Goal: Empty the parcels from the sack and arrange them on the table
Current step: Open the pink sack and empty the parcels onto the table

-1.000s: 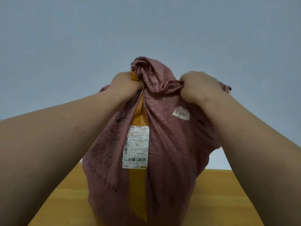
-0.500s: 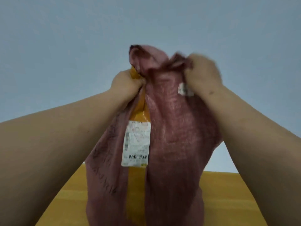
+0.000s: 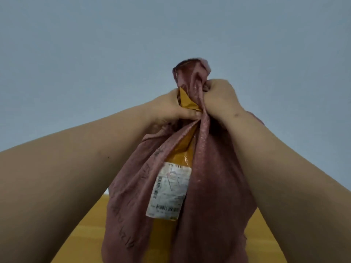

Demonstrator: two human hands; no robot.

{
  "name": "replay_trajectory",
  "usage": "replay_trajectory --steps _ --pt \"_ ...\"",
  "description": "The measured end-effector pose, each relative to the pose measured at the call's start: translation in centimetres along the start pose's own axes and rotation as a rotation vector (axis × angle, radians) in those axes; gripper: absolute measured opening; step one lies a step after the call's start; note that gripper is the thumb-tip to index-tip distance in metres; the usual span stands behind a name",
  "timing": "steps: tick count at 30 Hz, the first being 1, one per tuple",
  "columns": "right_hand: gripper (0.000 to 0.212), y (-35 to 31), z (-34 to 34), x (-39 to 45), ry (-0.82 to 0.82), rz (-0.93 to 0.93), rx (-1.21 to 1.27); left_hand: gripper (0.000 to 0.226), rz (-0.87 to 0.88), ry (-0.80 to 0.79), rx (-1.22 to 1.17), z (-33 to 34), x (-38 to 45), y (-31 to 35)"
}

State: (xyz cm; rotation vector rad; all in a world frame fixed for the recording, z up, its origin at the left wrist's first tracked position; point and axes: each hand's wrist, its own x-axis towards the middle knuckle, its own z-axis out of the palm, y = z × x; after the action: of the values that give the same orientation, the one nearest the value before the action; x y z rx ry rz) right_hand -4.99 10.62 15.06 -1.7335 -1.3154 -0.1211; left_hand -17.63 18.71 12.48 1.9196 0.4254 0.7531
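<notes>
A dull red woven sack (image 3: 214,196) hangs upright in front of me, gathered at its top. My left hand (image 3: 169,109) grips the sack's upper edge together with the corner of a yellow parcel (image 3: 187,102). That parcel shows through a gap down the sack's front and carries a white shipping label (image 3: 169,190) with a barcode. My right hand (image 3: 220,99) is fisted on the bunched sack cloth just right of the left hand. The sack's bottom is out of view below the frame.
A yellow-brown wooden table (image 3: 85,234) lies beneath and behind the sack, showing at both lower sides. A plain grey-blue wall (image 3: 114,54) fills the background.
My right hand has moved left and in, bunching the sack top close to my left hand. The sack's neck is now twisted tighter and the small white patch is hidden.
</notes>
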Motion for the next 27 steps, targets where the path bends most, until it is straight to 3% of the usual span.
replay_trajectory --steps 3,5,6,8,10,11,13,16,17,20,23,24,26,27 --pt "0.020 -0.3 0.9 -0.6 -0.212 -0.013 -0.019 0.038 -0.039 0.109 0.196 0.9 -0.4 -0.6" --pt "0.028 -0.3 -0.3 -1.0 -0.223 -0.058 -0.059 0.021 -0.083 0.235 0.280 0.7 -0.7 -0.9" --pt "0.040 -0.1 -1.2 -1.2 -0.185 -0.082 -0.114 0.014 -0.110 0.293 0.270 0.3 -0.7 -0.8" --pt "0.084 0.3 -2.8 -1.8 -0.146 -0.065 -0.336 0.010 -0.151 0.416 0.159 -0.4 -0.6 -0.5" --pt "0.120 0.7 -2.6 -2.7 -0.252 -0.033 -0.549 0.011 -0.167 0.465 0.044 -0.9 -0.3 0.0" --pt "0.126 0.9 -1.5 -3.0 -0.322 -0.023 -0.589 0.012 -0.166 0.453 0.015 -0.8 0.0 0.3" --pt "0.110 1.1 1.2 -3.6 -0.400 -0.011 -0.602 0.012 -0.141 0.385 0.022 -0.2 0.5 0.4" --pt "0.027 1.5 3.1 -4.0 -0.321 -0.113 -0.604 0.010 -0.070 0.273 0.057 0.3 0.1 0.9" --pt "0.019 1.7 2.8 -3.8 -0.284 -0.132 -0.614 0.011 -0.054 0.223 0.021 0.1 -0.4 1.3" --pt "0.013 2.1 1.5 -2.7 -0.204 -0.127 -0.619 0.032 -0.048 0.065 0.036 -1.6 -2.0 1.2" --pt "0.006 1.2 -0.4 -1.1 -0.057 -0.170 -0.553 0.110 -0.255 0.032 0.622 -3.4 -3.4 -1.3" --pt "0.006 1.0 -0.8 -0.7 0.021 -0.189 -0.512 0.116 -0.308 0.000 0.711 -3.6 -3.7 -2.2" --pt "0.008 1.2 -0.6 -0.2 0.100 -0.194 -0.483 0.086 -0.331 0.014 0.715 -3.6 -3.8 -3.9" --pt "0.015 1.7 0.0 -0.1 0.034 -0.187 -0.530 0.061 -0.338 0.056 0.739 -3.4 -3.9 -4.4"
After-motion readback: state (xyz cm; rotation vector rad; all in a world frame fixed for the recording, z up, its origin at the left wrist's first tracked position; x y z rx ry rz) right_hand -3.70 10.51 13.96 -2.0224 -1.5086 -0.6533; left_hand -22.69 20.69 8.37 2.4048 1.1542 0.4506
